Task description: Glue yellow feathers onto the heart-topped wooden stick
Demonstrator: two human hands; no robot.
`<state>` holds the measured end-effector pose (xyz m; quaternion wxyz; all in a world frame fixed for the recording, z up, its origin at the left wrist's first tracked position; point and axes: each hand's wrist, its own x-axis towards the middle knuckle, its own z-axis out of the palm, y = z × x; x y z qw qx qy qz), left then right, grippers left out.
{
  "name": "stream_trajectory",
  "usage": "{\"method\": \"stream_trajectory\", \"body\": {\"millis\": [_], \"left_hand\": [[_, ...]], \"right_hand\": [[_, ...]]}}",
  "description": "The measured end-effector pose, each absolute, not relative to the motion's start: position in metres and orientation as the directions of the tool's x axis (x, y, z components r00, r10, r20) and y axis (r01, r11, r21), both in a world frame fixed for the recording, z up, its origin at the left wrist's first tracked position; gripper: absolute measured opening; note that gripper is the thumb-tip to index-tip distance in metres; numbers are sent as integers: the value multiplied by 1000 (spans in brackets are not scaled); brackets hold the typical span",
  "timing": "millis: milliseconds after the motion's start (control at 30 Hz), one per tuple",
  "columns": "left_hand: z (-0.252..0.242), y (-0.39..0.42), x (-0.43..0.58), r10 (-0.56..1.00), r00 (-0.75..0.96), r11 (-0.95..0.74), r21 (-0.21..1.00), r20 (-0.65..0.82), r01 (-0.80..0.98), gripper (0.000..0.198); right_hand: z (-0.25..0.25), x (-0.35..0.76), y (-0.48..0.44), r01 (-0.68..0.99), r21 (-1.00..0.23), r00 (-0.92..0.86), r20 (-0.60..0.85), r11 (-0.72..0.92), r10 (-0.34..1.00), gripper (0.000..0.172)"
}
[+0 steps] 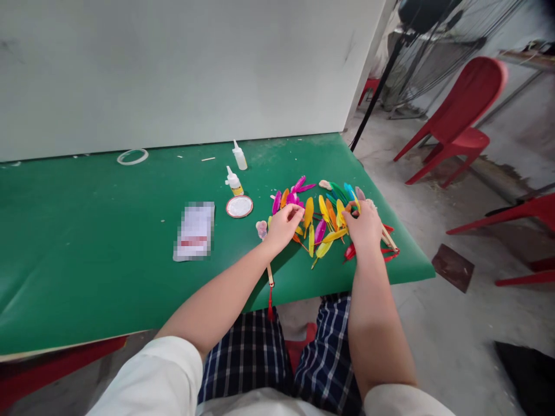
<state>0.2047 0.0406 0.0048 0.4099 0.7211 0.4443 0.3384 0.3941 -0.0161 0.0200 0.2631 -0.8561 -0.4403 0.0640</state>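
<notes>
Both hands are over a loose pile of coloured feathers on the green table. My left hand [285, 226] is at the pile's left side, thumb and fingertips pinched together. Whatever is between them is too small to make out. My right hand [365, 222], at the right side, pinches a yellow feather [340, 212]. Around them lie a magenta feather [319, 231], an orange feather [332, 214], green feathers [339, 193] and a red feather [349, 252]. Under my left forearm is a wooden stick [270, 274] with a red tassel [270, 304]. A second wooden stick [389, 237] shows beside my right wrist.
Two white glue bottles [240, 156] [235, 182] stand behind a small round white disc [239, 206]. A blurred-out packet [195, 231] lies left of it. A tape ring [132, 156] is near the wall. Red chairs [466, 110] and a black stand [376, 95] are to the right.
</notes>
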Motion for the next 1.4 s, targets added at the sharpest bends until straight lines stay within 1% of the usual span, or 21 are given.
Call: {"method": "stream_trajectory", "body": {"millis": [67,100,133,167,233,300,333,400,467,567,700,800,833,900,1000,1067,1167,1300,1400], "left_hand": [[3,45,200,909,398,-261,916,126,305,27],[3,48,196,903,404,-291,898,144,330,27],[4,52,192,896,409,-342,856,173,387,27],[5,55,188,879,430,-409,788,205,460,26],[8,62,180,816,521,-551,615,251,565,24],[11,67,173,710,661,-683,466,242,562,23],[12,68,171,657,721,-733,412,222,541,22],[13,68,167,583,792,-795,327,178,512,22],[12,67,166,554,819,-821,262,148,508,23],[10,65,169,545,825,-833,209,149,512,22],[7,64,174,536,824,-842,192,184,504,16],[3,64,178,524,822,-851,179,222,494,14],[2,64,179,523,819,-852,177,235,493,14],[-1,64,181,525,811,-851,183,260,492,14],[-3,62,184,541,782,-840,244,308,485,15],[-2,60,186,559,755,-826,315,344,468,14],[2,57,188,581,705,-806,412,407,426,13],[9,52,188,617,606,-773,528,501,350,11],[13,47,186,715,506,-681,644,482,349,11]], "right_hand": [[20,388,-15,763,-484,537,109,-427,836,21],[20,384,-14,781,-468,499,69,-413,864,19],[21,381,-13,795,-447,469,21,-411,883,19],[21,377,-12,804,-419,454,-23,-421,891,19],[22,371,-11,810,-365,461,-87,-458,883,22],[23,368,-10,806,-331,477,-128,-491,869,25],[24,367,-10,803,-318,485,-141,-504,863,26],[25,366,-10,802,-297,494,-159,-519,855,27],[25,365,-9,804,-283,498,-160,-523,852,25],[24,362,-9,801,-282,505,-154,-528,849,22],[21,361,-9,787,-327,516,-119,-524,849,22],[19,366,-8,759,-420,537,-28,-497,843,23],[18,369,-8,738,-475,546,5,-479,837,22],[15,375,-6,659,-624,571,51,-420,819,22],[8,385,-4,456,-850,604,78,-263,793,25],[3,391,-2,350,-921,607,85,-170,790,28],[-1,396,-1,315,-938,610,87,-141,787,29],[-2,400,-2,359,-912,612,67,-201,788,26],[-2,401,-3,377,-887,616,25,-266,788,24]]}}
